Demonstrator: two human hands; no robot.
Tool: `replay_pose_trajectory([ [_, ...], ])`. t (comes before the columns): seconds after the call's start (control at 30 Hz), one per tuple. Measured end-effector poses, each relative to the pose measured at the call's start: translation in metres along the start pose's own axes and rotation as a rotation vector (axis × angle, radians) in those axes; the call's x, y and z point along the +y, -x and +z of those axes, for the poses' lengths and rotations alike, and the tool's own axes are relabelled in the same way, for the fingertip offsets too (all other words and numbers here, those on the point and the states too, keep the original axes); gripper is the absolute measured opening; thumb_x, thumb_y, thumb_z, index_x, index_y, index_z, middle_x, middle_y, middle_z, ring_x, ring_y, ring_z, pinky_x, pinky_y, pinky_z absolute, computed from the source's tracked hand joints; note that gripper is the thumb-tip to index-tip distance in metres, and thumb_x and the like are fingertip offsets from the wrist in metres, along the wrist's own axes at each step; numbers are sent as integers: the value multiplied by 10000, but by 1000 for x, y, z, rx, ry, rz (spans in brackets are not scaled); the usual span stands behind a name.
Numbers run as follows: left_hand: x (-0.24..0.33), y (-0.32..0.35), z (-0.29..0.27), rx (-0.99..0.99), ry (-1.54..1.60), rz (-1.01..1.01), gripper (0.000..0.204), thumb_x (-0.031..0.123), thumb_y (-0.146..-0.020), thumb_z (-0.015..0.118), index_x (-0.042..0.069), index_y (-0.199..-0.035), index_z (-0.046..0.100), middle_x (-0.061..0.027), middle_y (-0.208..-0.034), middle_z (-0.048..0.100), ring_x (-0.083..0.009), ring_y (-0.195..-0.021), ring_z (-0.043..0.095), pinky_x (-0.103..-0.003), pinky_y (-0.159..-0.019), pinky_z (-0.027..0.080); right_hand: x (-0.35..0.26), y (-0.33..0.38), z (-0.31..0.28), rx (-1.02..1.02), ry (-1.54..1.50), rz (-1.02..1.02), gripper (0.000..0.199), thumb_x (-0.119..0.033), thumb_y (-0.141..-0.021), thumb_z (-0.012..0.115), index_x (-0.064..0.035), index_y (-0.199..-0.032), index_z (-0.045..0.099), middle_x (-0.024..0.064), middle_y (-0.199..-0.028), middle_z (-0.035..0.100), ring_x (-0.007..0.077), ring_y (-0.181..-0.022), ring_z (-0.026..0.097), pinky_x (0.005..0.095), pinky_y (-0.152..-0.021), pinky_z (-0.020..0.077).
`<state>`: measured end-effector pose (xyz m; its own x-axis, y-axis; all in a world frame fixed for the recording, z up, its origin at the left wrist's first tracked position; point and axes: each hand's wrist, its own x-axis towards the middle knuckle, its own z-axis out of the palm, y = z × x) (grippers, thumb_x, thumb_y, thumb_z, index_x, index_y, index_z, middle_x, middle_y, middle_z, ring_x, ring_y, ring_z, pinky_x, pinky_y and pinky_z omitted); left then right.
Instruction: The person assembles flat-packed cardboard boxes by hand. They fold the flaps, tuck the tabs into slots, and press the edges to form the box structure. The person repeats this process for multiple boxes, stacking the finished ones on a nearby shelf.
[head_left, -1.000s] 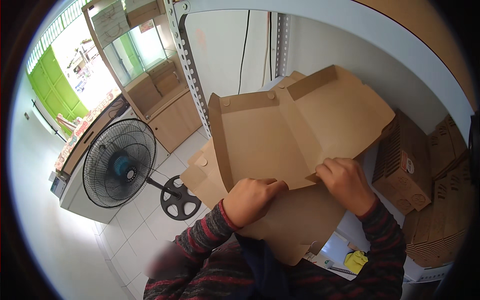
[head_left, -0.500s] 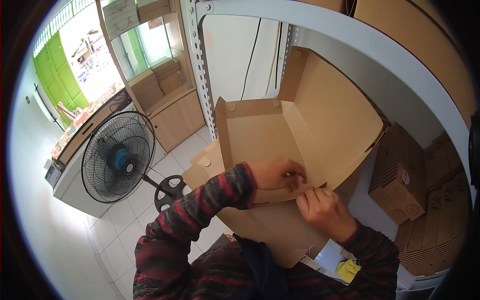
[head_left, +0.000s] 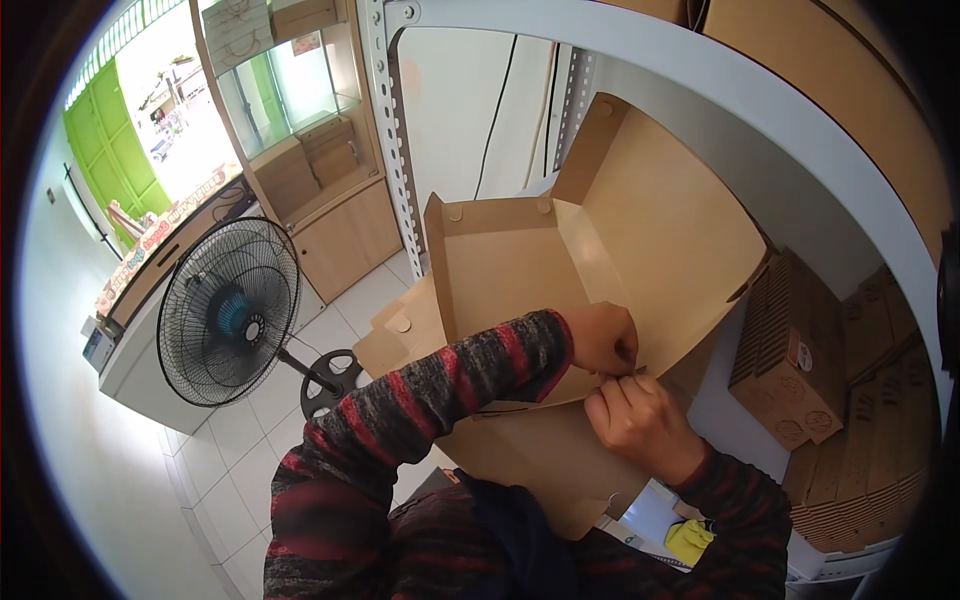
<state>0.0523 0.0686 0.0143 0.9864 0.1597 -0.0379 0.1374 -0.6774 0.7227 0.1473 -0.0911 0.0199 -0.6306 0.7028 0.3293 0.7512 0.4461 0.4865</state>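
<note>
A brown cardboard box (head_left: 510,265) stands in front of me with its lid (head_left: 680,200) raised toward the right. My left hand (head_left: 603,340) reaches across the box to its near right corner, fingers bent and closed on the edge there. Right beside it, my right hand (head_left: 640,425) grips the same corner from the near side, its fingers curled over the cardboard wall. The fingertips of both hands nearly meet, and the bit of cardboard between them is mostly hidden. Beneath lies another flat brown cardboard sheet (head_left: 540,465).
A black standing fan (head_left: 230,312) is at the left, before a wooden glass cabinet (head_left: 345,235). Stacked brown cartons (head_left: 790,350) fill the right side. A grey metal shelf frame (head_left: 640,30) arches overhead. A yellow cloth (head_left: 690,540) lies near my right forearm.
My left hand has moved right and slightly down to the box's near right corner, meeting my right hand. The right hand has barely moved.
</note>
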Motion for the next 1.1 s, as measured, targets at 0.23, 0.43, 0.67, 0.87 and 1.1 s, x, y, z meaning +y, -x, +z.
replay_pose_trajectory([
  [0.23, 0, 14, -7, 167, -176, 34, 177, 183, -770, 697, 34, -857, 735, -130, -779, 707, -269, -737, 688, -354, -696, 539, 1, -2, 4, 145, 83, -68, 28, -90, -796, 574, -63, -790, 578, 119, -925, 669, 134, -631, 556, 394, -1079, 407],
  [0.43, -5, 20, -4, 218, -147, 90, 150, 158, -776, 689, 38, -855, 733, -128, -790, 707, -274, -747, 689, -359, -712, 542, 12, 9, 4, 156, 19, -111, 69, -84, -805, 576, -41, -828, 626, 131, -1018, 676, 146, -714, 605, 432, -1079, 406],
  [0.67, -12, 25, -1, 270, -79, 176, 118, 134, -770, 675, 48, -827, 732, -127, -772, 699, -275, -731, 685, -359, -696, 543, 19, 13, 12, 183, 116, -66, 76, -88, -800, 602, -67, -744, 650, 58, -918, 643, 165, -863, 605, 403, -1036, 424],
  [0.87, -2, 38, 2, 307, -224, 161, 95, 65, -765, 660, 78, -823, 733, -82, -728, 697, -234, -643, 667, -333, -620, 528, 11, 20, 20, 321, 216, -84, 117, -170, -836, 584, -157, -757, 670, -53, -930, 649, 107, -975, 599, 459, -1123, 281],
  [1.1, -6, 50, 5, 244, -94, 200, 61, 101, -785, 697, 65, -829, 719, -80, -741, 702, -210, -658, 681, -312, -619, 531, 14, 23, 28, 434, 416, -229, 145, -180, -846, 582, -210, -772, 703, -97, -1004, 667, 72, -1069, 553, 499, -1157, 169],
])
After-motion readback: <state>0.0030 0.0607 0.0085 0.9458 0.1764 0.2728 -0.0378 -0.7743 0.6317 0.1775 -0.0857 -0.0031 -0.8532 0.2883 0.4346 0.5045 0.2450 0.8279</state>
